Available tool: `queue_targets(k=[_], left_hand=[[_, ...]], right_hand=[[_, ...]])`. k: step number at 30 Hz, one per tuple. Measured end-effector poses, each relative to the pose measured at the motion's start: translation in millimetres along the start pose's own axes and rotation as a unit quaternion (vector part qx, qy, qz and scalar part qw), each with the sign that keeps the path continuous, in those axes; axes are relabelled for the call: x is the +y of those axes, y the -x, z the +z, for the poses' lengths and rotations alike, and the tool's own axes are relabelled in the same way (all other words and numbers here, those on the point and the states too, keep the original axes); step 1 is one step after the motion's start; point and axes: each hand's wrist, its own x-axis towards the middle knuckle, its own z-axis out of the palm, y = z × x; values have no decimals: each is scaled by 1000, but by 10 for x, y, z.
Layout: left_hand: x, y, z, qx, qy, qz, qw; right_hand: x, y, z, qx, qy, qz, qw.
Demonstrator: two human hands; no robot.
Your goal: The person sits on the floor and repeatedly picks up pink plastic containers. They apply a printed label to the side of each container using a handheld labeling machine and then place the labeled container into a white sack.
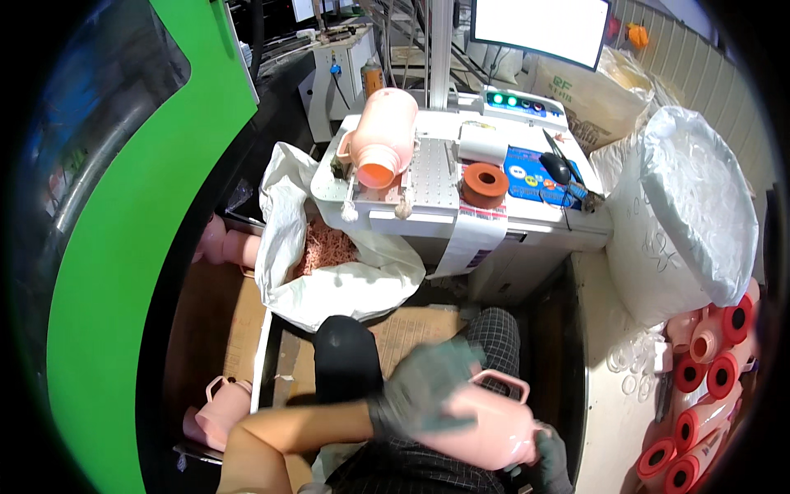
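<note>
A pink plastic jug (494, 424) with a side handle lies across my lap. My right hand (550, 463), in a dark glove, is closed around its neck end at the lower right. My left hand (420, 387), gloved too, lies over the other end of the jug; motion smears its fingers, so their grip cannot be told. Ahead, another pink jug (385, 128) rests on a perforated white worktop (434, 177), its open mouth toward me. Between my left side and that worktop, a white sack (354, 292) gapes around pink plastic scraps (325, 247).
A brown tape roll (485, 184), labels (473, 243) and a black mouse (555, 167) are on the worktop. Pink jugs (226, 412) lie in the left bin. Red-ended pink jugs (722, 375) are piled at right below a lined white sack (658, 239). A green machine panel (123, 272) borders the left.
</note>
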Motion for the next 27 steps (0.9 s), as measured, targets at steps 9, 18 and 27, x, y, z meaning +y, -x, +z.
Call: queue_targets(k=[9,18,27], left_hand=[[-2476,-1140,-1814,62,-655,74,749],[-283,290,-1391,238,-334,163,897],[-17,877,-746,74,34,-218,973]], right_hand=[[-1014,-776,833,116,148,-487,853],[-2145,-1683,2008,196,543,-649,496],[-2242,-3336,3697,174,708,-633,262]])
